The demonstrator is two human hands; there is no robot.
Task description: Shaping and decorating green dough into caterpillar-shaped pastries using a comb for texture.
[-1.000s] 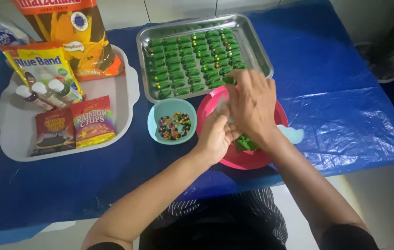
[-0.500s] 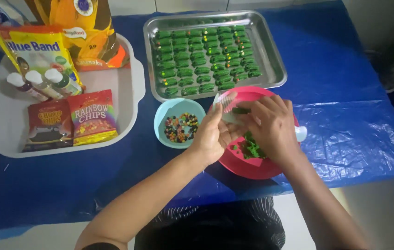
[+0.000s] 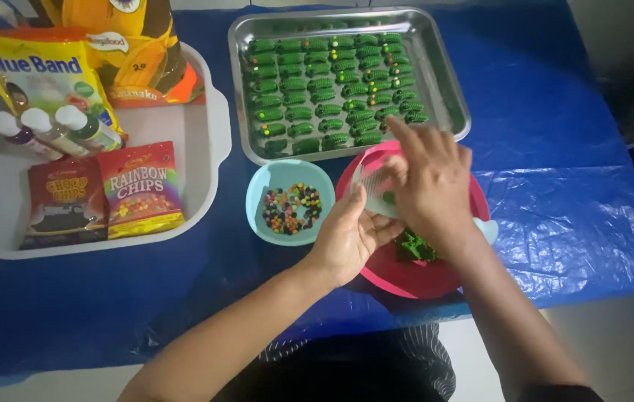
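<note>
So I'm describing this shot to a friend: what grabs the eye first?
The steel tray at the top, packed with rows of green pieces. Below it, both hands, left and right, meet over a pink plate beside a small blue bowl of coloured sprinkles.

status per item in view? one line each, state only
metal tray: flat on the blue cover, rows of green pieces inside
blue bowl: upright, holds coloured chips
pink plate: holds a lump of green dough
left hand: holding a small white comb-like tool
right hand: over the plate, fingers at that tool
white tray: holds packets and three capped bottles
chip packets: lying flat; whether sealed, cannot tell
</note>
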